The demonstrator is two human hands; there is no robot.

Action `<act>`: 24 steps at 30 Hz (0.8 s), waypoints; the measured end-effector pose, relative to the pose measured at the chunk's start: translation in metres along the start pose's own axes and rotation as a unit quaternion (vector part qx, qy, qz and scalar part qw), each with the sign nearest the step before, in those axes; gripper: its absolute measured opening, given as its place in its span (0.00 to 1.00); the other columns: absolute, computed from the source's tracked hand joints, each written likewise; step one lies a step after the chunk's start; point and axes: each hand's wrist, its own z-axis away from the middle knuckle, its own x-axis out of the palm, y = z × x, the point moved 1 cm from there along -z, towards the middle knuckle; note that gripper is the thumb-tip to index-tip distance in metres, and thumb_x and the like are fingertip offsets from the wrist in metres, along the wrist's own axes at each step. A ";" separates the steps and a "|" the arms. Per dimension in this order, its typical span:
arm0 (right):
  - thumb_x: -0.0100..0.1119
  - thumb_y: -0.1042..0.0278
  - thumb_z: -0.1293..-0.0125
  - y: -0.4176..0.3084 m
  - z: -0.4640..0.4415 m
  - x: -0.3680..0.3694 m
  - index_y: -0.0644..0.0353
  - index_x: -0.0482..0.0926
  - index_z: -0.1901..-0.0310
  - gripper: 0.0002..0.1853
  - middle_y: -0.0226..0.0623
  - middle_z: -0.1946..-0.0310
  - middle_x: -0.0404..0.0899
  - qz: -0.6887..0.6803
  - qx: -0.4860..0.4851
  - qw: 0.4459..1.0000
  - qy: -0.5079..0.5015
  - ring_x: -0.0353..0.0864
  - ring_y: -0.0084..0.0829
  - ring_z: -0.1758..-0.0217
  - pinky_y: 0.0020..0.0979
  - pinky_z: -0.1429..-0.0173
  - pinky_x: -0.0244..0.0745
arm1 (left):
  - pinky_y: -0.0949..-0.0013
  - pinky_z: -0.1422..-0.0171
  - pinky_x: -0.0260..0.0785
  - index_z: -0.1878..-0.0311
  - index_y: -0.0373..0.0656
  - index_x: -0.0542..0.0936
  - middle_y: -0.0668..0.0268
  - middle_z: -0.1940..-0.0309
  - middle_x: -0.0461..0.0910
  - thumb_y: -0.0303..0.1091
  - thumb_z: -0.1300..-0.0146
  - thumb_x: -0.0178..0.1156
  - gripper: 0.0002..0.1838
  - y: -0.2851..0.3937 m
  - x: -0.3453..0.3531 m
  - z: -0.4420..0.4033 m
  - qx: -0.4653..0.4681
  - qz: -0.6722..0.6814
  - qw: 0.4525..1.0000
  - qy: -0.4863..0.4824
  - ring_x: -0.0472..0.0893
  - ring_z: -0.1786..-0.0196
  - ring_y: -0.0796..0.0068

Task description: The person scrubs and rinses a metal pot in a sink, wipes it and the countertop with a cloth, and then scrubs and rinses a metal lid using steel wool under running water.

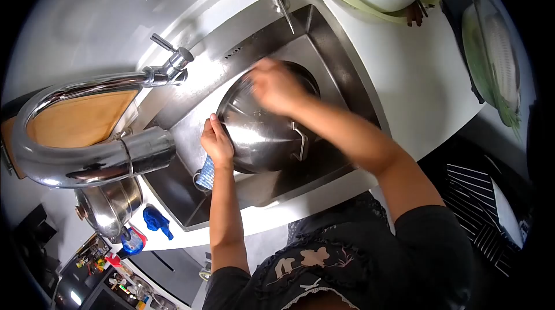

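While in sink (335, 58), pot (251, 142) handle (303, 141) rightward.

Kitchen, with sink (334, 70) and faucet (95, 165)

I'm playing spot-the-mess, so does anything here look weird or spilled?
Only a little: the blue cloth lies crumpled near the counter edge, which looks untidy. I see no clear spill, and the metal pot in the sink shows no obvious damage.
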 end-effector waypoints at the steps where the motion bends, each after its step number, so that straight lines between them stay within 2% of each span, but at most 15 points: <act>1: 0.51 0.75 0.50 0.031 0.001 -0.013 0.63 0.75 0.73 0.04 0.46 0.66 0.74 -0.019 0.174 0.977 -0.121 0.73 0.46 0.61 0.36 0.55 0.70 | 0.73 0.76 0.54 0.79 0.37 0.69 0.72 0.87 0.62 0.42 0.31 0.45 0.22 -0.004 -0.003 0.003 -0.004 -0.006 1.000 0.007 0.58 0.79 0.82; 2: 0.50 0.75 0.48 0.065 0.009 -0.016 0.64 0.75 0.70 0.05 0.48 0.64 0.74 -0.054 0.290 0.949 -0.108 0.74 0.46 0.60 0.35 0.55 0.70 | 0.73 0.76 0.54 0.79 0.37 0.69 0.73 0.86 0.62 0.41 0.31 0.45 0.22 -0.006 -0.005 0.003 -0.007 -0.011 1.000 0.017 0.58 0.79 0.82; 3: 0.52 0.73 0.44 0.069 0.014 -0.020 0.63 0.73 0.65 0.06 0.46 0.62 0.75 -0.061 0.276 0.959 -0.029 0.75 0.44 0.58 0.35 0.54 0.70 | 0.73 0.75 0.54 0.79 0.37 0.69 0.72 0.86 0.62 0.41 0.31 0.45 0.22 -0.006 -0.007 0.003 -0.010 -0.005 1.000 0.020 0.58 0.79 0.82; 5: 0.53 0.71 0.42 0.075 0.022 -0.014 0.63 0.72 0.60 0.09 0.46 0.60 0.75 -0.093 0.282 0.953 -0.055 0.75 0.42 0.55 0.34 0.51 0.70 | 0.73 0.74 0.55 0.79 0.36 0.69 0.71 0.86 0.62 0.41 0.31 0.45 0.22 -0.007 -0.008 0.003 -0.014 0.008 1.000 0.026 0.58 0.78 0.82; 7: 0.57 0.71 0.43 0.029 0.001 -0.009 0.63 0.71 0.60 0.11 0.45 0.61 0.75 -0.126 0.191 0.973 -0.045 0.75 0.43 0.55 0.35 0.50 0.69 | 0.72 0.74 0.56 0.79 0.36 0.69 0.70 0.86 0.63 0.41 0.31 0.45 0.22 0.003 -0.006 0.004 -0.004 -0.022 1.000 0.022 0.59 0.78 0.81; 9: 0.60 0.70 0.46 -0.029 -0.016 -0.003 0.60 0.71 0.62 0.12 0.43 0.62 0.74 -0.099 0.107 0.985 -0.093 0.74 0.43 0.56 0.36 0.51 0.69 | 0.72 0.74 0.56 0.79 0.36 0.69 0.70 0.86 0.63 0.41 0.31 0.45 0.22 0.009 -0.005 0.005 -0.002 -0.034 0.999 0.010 0.59 0.78 0.81; 11: 0.64 0.69 0.49 -0.043 -0.016 0.012 0.59 0.71 0.64 0.13 0.42 0.63 0.72 -0.043 0.027 0.995 -0.084 0.73 0.43 0.56 0.37 0.52 0.69 | 0.71 0.73 0.57 0.79 0.36 0.69 0.69 0.86 0.63 0.41 0.31 0.45 0.22 0.013 0.000 0.001 -0.005 -0.024 1.000 -0.003 0.59 0.78 0.80; 13: 0.66 0.68 0.52 -0.023 -0.015 -0.001 0.61 0.72 0.68 0.13 0.43 0.64 0.70 -0.080 0.131 0.986 -0.069 0.72 0.41 0.55 0.37 0.53 0.68 | 0.71 0.74 0.55 0.79 0.36 0.68 0.70 0.86 0.62 0.40 0.31 0.46 0.22 -0.005 0.001 0.004 0.003 0.018 1.000 0.000 0.58 0.78 0.81; 14: 0.65 0.70 0.52 0.012 -0.006 0.005 0.61 0.73 0.69 0.11 0.40 0.66 0.73 -0.069 0.136 0.988 0.037 0.75 0.36 0.60 0.34 0.56 0.70 | 0.72 0.74 0.55 0.80 0.36 0.67 0.71 0.86 0.62 0.40 0.31 0.45 0.22 -0.001 -0.001 0.007 -0.005 0.000 1.000 0.003 0.58 0.78 0.81; 15: 0.64 0.72 0.53 0.044 -0.007 -0.009 0.62 0.75 0.70 0.09 0.38 0.71 0.77 -0.171 0.280 0.942 -0.067 0.77 0.30 0.66 0.30 0.60 0.72 | 0.72 0.74 0.54 0.80 0.36 0.67 0.71 0.86 0.61 0.40 0.31 0.45 0.22 0.004 -0.006 0.011 -0.012 -0.020 1.000 0.006 0.58 0.78 0.82; 17: 0.65 0.71 0.54 0.108 0.019 -0.008 0.64 0.76 0.71 0.10 0.39 0.72 0.78 -0.165 0.410 0.896 -0.049 0.77 0.25 0.69 0.27 0.63 0.72 | 0.72 0.74 0.54 0.80 0.37 0.66 0.72 0.86 0.61 0.41 0.31 0.45 0.22 -0.002 -0.009 0.009 -0.013 -0.029 0.999 0.009 0.58 0.78 0.82; 19: 0.65 0.69 0.53 0.105 0.021 -0.001 0.64 0.76 0.70 0.11 0.38 0.73 0.78 -0.173 0.376 0.910 -0.011 0.76 0.24 0.70 0.27 0.64 0.72 | 0.72 0.75 0.54 0.80 0.37 0.66 0.73 0.86 0.61 0.41 0.31 0.45 0.22 -0.004 -0.006 0.004 -0.006 -0.015 1.000 0.007 0.58 0.78 0.82; 21: 0.67 0.67 0.57 0.053 -0.008 -0.002 0.60 0.76 0.73 0.11 0.40 0.73 0.76 -0.159 0.223 0.962 -0.013 0.75 0.35 0.65 0.34 0.59 0.70 | 0.72 0.75 0.54 0.80 0.37 0.67 0.73 0.86 0.61 0.41 0.31 0.45 0.22 -0.006 -0.003 0.003 0.001 0.015 1.000 0.003 0.58 0.78 0.82; 23: 0.68 0.66 0.58 0.012 -0.022 0.021 0.57 0.75 0.76 0.11 0.39 0.69 0.73 -0.010 0.061 0.998 0.014 0.71 0.42 0.59 0.38 0.53 0.65 | 0.72 0.76 0.53 0.80 0.37 0.67 0.73 0.86 0.61 0.41 0.31 0.45 0.22 0.001 0.000 0.005 0.012 -0.015 1.000 -0.003 0.57 0.79 0.82; 24: 0.68 0.66 0.58 0.012 -0.019 0.016 0.57 0.75 0.74 0.11 0.40 0.68 0.73 -0.002 0.089 0.996 0.004 0.72 0.42 0.58 0.37 0.53 0.66 | 0.72 0.76 0.52 0.80 0.37 0.68 0.73 0.86 0.61 0.41 0.31 0.45 0.22 0.001 -0.004 0.006 0.013 -0.028 1.000 -0.005 0.57 0.79 0.82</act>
